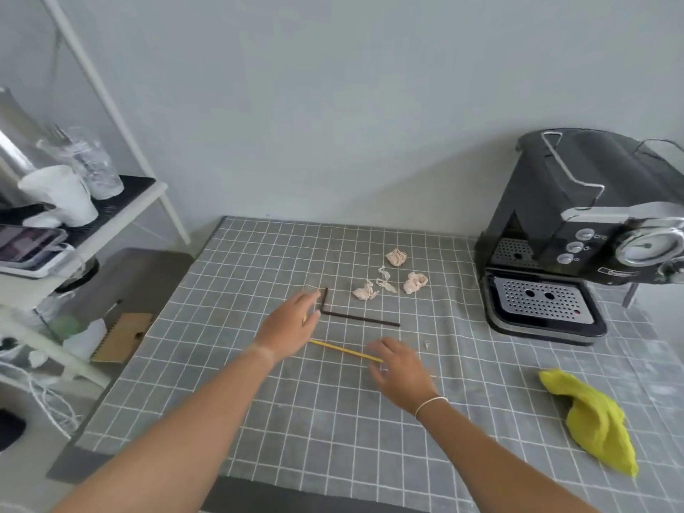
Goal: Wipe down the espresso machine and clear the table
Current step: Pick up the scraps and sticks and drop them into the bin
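A black espresso machine [577,235] with a metal drip grille stands at the table's far right. A crumpled yellow cloth [596,420] lies near the right front. Mid-table lie a bent dark brown straw [359,318], a yellow straw [344,350] and several crumpled tissue scraps [392,279]. My left hand [290,323] hovers open beside the brown straw's bent end, fingers spread, over the yellow straw's left end. My right hand [401,372] is open, palm down, its fingers at the yellow straw's right end. Neither hand holds anything.
The table wears a grey checked cloth [296,420]. A white rack [92,224] at the left holds a white cup, a glass and a tablet. Below it sit a cardboard piece [122,336] and cables. A wall runs behind.
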